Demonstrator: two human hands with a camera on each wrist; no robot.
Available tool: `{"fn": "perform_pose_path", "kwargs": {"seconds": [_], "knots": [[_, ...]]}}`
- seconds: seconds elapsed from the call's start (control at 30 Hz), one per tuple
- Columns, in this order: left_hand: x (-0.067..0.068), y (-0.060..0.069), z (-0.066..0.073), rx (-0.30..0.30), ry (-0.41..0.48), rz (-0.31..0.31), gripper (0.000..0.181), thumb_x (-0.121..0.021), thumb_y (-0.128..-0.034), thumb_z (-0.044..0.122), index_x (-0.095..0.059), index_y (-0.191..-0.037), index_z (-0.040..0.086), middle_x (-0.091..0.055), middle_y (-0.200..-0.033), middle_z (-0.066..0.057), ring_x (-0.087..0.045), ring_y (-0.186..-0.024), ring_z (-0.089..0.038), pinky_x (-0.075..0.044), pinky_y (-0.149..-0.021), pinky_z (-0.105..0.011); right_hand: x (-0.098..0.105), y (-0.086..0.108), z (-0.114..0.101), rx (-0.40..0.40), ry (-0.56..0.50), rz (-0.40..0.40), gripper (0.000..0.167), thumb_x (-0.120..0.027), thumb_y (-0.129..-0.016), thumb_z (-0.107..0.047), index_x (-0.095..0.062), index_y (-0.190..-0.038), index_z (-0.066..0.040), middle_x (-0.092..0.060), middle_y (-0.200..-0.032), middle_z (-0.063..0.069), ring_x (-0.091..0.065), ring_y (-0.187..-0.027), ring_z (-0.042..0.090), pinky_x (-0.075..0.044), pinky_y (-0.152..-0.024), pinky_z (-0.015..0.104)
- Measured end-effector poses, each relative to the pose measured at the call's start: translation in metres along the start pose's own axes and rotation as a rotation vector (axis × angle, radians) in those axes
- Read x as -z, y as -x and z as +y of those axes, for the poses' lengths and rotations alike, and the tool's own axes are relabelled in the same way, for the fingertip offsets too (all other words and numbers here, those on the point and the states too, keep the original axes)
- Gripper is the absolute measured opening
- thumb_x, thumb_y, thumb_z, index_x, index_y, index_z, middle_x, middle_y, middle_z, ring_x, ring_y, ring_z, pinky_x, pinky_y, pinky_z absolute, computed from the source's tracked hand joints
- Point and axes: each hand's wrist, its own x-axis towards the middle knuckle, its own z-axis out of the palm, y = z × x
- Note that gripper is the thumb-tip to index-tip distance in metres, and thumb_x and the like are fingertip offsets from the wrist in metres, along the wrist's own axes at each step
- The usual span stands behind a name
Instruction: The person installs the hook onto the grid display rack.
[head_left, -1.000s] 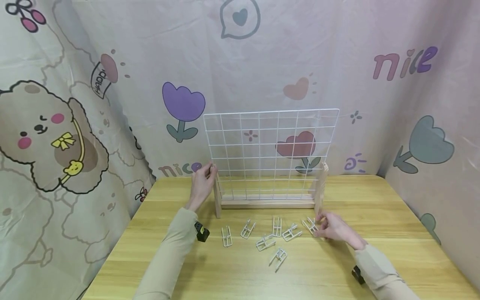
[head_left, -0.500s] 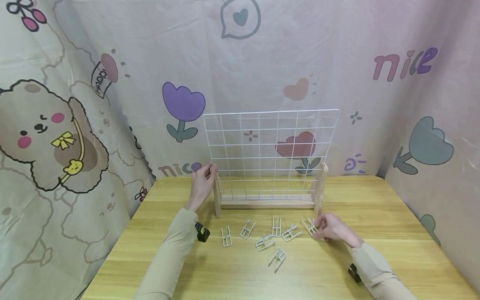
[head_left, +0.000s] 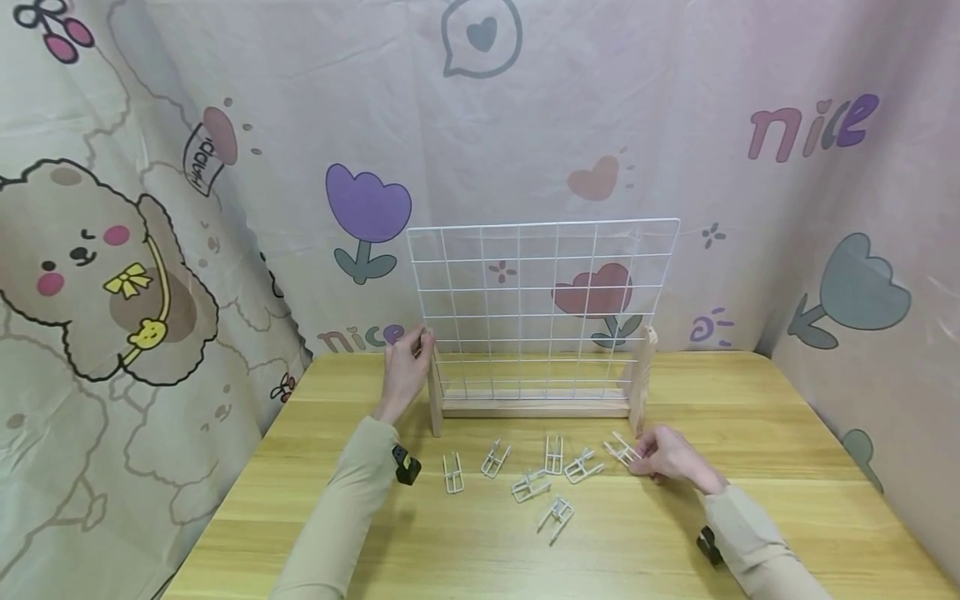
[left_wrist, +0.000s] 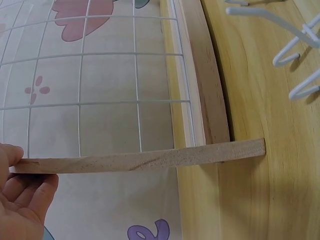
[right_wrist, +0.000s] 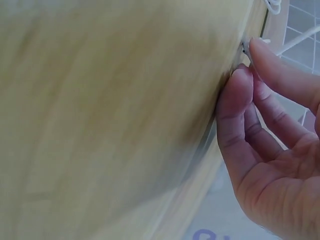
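Note:
A white wire grid (head_left: 519,288) stands upright in a wooden stand (head_left: 536,407) at the back of the table. My left hand (head_left: 405,367) pinches the top of the stand's left upright (left_wrist: 150,160), thumb on one face and fingers on the other, as the left wrist view shows. To the right, my right hand (head_left: 671,457) pinches the near end of a white wire hook (head_left: 621,450) between thumb and fingers. In the right wrist view, the fingers hide part of this hook (right_wrist: 300,41).
Several similar white hooks lie scattered before the stand, among them one at the far left (head_left: 453,482) and one nearest me (head_left: 557,517). The wooden table (head_left: 480,558) meets a printed curtain (head_left: 495,125) behind the grid.
My right hand has shifted slightly, and the hook at its fingertips has turned and is now gripped at its near end. The left hand stays on the upright.

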Motion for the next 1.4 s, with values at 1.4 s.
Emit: {"fn": "perform_pose_path", "kwargs": {"seconds": [1.4], "knots": [[-0.001,-0.001,-0.003,-0.025,-0.039,0.0,0.032,-0.056,-0.1034,0.013,-0.063,-0.13,-0.004,-0.072,-0.114,-0.027,-0.068,-0.115,-0.039,-0.057,-0.098,-0.045,0.02,-0.008,-0.059,0.464,-0.91,0.291,0.018,-0.06,-0.097,0.005,-0.073,-0.1,-0.008,-0.078,-0.09,-0.001,-0.075,-0.081,0.009,-0.063,-0.083,0.023]]}}
